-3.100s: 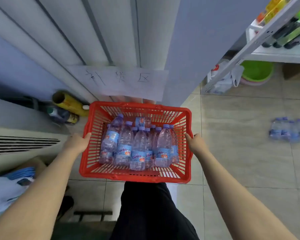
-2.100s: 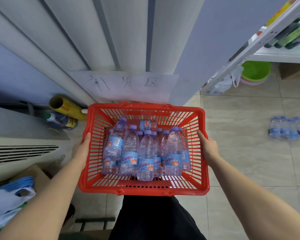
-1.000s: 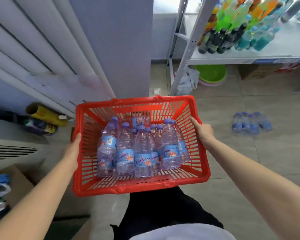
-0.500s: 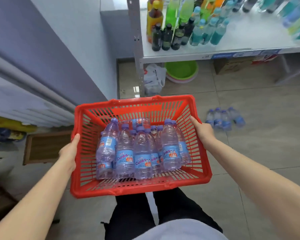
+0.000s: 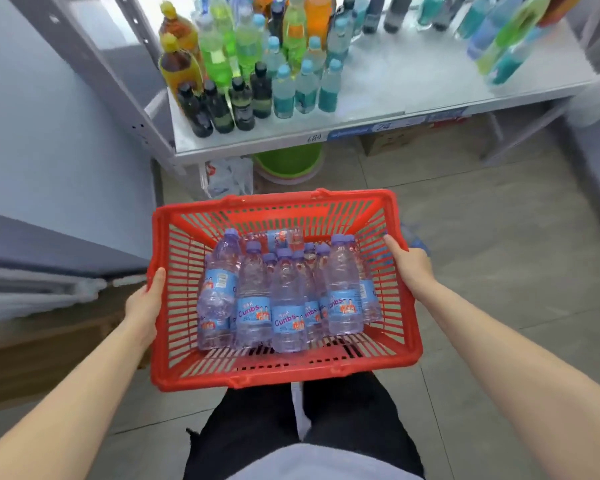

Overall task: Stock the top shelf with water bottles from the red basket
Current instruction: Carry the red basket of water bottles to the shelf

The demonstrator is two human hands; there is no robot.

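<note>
Red basket (image 5: 278, 374) of water bottles (image 5: 288, 306), left hand (image 5: 142, 306) gripping its left rim, right hand (image 5: 413, 268) its right rim

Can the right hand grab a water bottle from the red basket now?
Probably not: the right hand grips the rim of the red plastic basket, and the left hand holds the other side. The clear water bottles sit uncovered.

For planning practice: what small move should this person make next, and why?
Probably set the red plastic basket down by the white metal shelf: left hand and right hand both hold its sides, so neither can lift clear plastic water bottles.
</note>
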